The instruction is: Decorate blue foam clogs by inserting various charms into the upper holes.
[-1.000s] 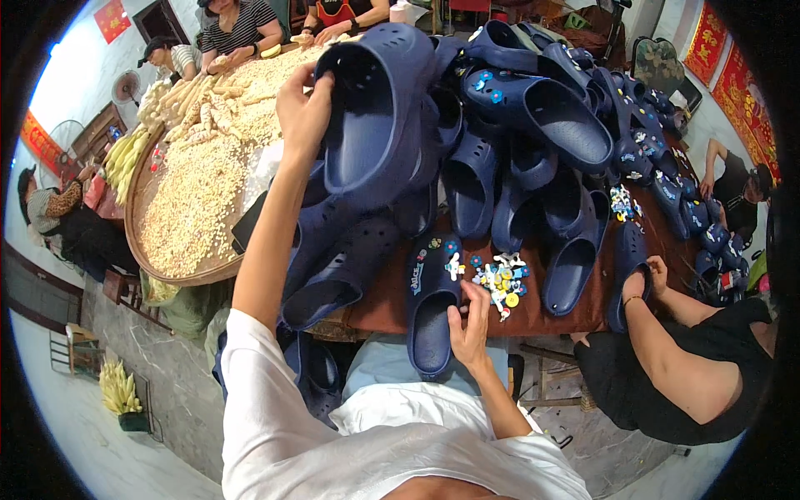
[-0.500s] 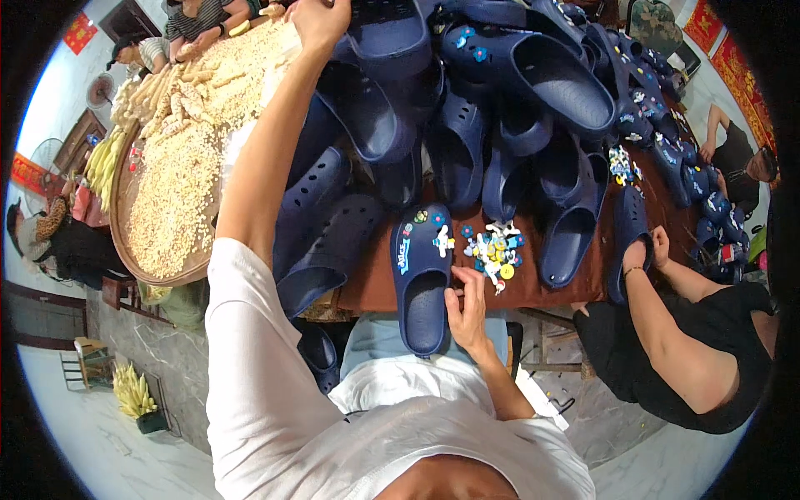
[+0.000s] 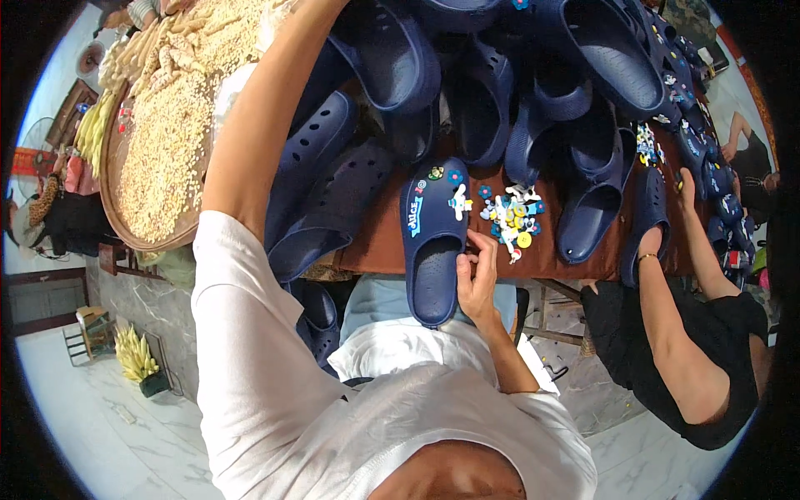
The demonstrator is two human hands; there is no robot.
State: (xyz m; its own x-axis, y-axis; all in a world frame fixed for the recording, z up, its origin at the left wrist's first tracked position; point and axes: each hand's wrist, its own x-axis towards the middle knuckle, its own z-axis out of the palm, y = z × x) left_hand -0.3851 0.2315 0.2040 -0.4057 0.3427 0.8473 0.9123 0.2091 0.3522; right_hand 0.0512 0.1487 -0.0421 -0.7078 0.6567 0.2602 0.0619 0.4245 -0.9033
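A navy-blue clog point(image 3: 434, 283) decorated with small charms lies toe-away across the table's near edge, its heel over my lap. My right hand point(image 3: 478, 282) is at its right side, thumb against the rim and fingers curled beside the upper. Just to the right of that clog is a small heap of colourful shoe charms point(image 3: 515, 218). My left arm stretches far forward past the piled navy clogs point(image 3: 387, 62); its hand lies beyond the upper edge of the picture, so what it touches is hidden.
A big round tray point(image 3: 125, 223) of pale kernels and cobs stands at the left. More undecorated clogs point(image 3: 329, 208) lie close by my left arm. At the right, a co-worker's hand point(image 3: 652, 242) is in another clog, with decorated clogs point(image 3: 715, 204) beyond.
My left hand has gone out of view past the upper edge. The whole view has shifted, bringing the table edge higher. My right hand stays at the clog's side.
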